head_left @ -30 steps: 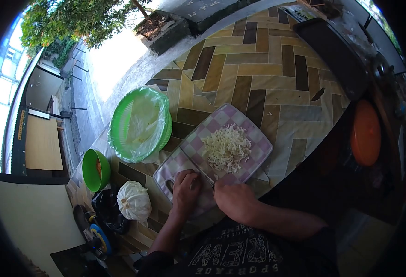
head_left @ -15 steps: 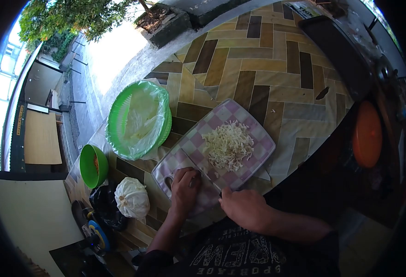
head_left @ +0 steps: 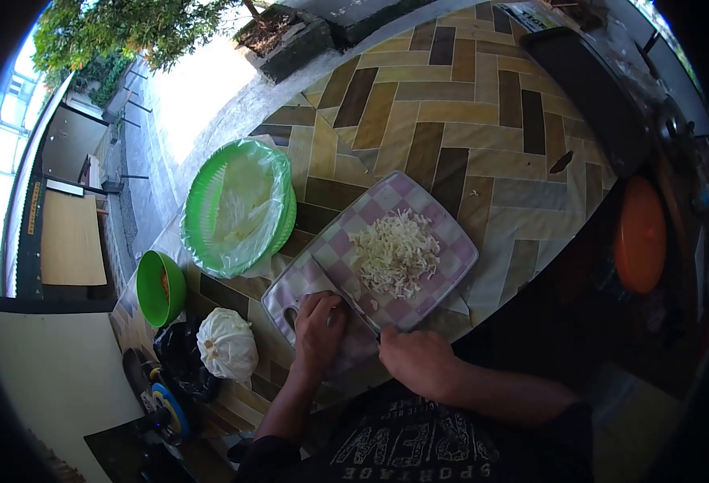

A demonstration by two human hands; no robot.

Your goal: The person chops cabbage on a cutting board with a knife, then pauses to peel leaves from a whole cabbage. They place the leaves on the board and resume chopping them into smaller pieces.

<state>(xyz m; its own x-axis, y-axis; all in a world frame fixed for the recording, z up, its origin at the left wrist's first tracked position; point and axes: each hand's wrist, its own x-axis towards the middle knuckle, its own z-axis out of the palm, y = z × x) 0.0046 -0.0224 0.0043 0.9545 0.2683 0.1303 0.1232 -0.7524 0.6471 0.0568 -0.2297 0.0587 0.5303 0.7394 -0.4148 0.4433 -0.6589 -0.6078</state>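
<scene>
A pink-and-white checkered cutting board [head_left: 449, 280] lies on the table in front of me, with a heap of shredded cabbage [head_left: 396, 253] on it. My right hand [head_left: 417, 356] is closed round the handle of a knife [head_left: 350, 300]. Its blade slants across the board, on the left side of the heap. Beside the blade, my left hand [head_left: 319, 328] rests on the board near its handle hole, fingers curled. Whatever may be under those fingers is hidden.
Left of the board stands a green basket [head_left: 196, 228] lined with clear plastic. Nearer are a green bowl [head_left: 151, 291] with orange bits inside, a white wrapped bundle [head_left: 228, 344] and a black plastic bag [head_left: 179, 358]. A dark tray [head_left: 584, 97] and an orange bowl [head_left: 641, 235] are at right.
The whole view has shifted very slightly. Both hands and the knife keep nearly the same place on the board, and the heap looks the same.
</scene>
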